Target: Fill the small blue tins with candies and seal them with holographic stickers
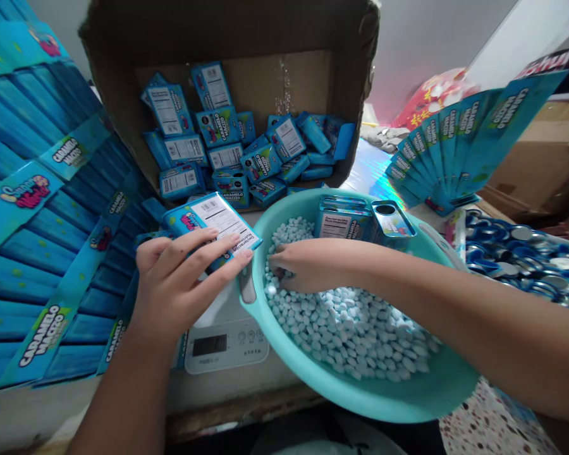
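1 blue tin (220, 216) slants down toward the bowl's (455, 379) left rim, under the left hand (173, 287), the nearer; its fingers are spread, grip hidden. Rightward, the right hand's (308, 265) fingers curl among candies (346, 316); grasp unclear.

left hand (187, 278) on blue tin (208, 221) (label up) | right hand (308, 265) among white candies (351, 322) | teal basin (446, 392)

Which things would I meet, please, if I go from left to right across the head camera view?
Large blue printed packaging → left hand → right hand → round metal pieces.
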`<action>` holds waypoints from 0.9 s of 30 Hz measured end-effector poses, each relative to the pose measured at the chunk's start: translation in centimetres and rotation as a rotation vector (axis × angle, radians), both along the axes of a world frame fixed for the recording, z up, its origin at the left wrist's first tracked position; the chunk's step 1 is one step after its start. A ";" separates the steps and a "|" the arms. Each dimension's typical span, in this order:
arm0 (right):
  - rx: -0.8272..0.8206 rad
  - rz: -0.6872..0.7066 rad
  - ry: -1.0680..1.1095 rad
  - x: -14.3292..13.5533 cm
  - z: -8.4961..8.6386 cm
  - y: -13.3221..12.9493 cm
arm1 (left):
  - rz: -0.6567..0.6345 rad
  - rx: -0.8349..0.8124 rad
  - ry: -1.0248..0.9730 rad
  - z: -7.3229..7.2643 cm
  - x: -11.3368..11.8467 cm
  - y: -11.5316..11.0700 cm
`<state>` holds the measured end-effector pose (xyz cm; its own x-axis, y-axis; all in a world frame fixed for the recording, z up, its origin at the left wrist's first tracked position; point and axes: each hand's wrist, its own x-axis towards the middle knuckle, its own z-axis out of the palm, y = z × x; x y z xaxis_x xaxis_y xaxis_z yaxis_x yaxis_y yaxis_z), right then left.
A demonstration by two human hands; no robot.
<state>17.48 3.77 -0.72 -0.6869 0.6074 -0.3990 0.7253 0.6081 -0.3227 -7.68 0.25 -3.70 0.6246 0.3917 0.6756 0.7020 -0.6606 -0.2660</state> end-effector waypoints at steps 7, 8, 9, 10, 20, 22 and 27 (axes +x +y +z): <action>0.004 0.034 -0.028 0.2 -0.1 0.1 | 0.054 -0.447 -0.344 0.6 -0.2 0.9; 0.004 0.033 -0.035 0.2 0.0 0.1 | 0.104 -0.507 -0.427 0.8 -0.3 0.7; 0.004 0.031 -0.044 0.2 0.1 0.0 | 0.149 -0.565 -0.503 1.1 -0.3 0.6; 0.004 0.028 -0.051 0.1 0.3 0.0 | 0.180 -0.626 -0.565 1.3 -0.4 0.5; 0.029 0.056 -0.050 0.3 0.0 0.1 | 0.156 -1.097 -0.567 1.8 -1.8 1.0; 0.028 0.054 -0.042 0.4 0.1 0.1 | 0.085 -1.004 -0.646 1.9 -1.8 0.9; 0.044 0.040 -0.001 0.4 0.5 0.1 | 0.138 -0.666 -0.776 2.0 -1.1 0.7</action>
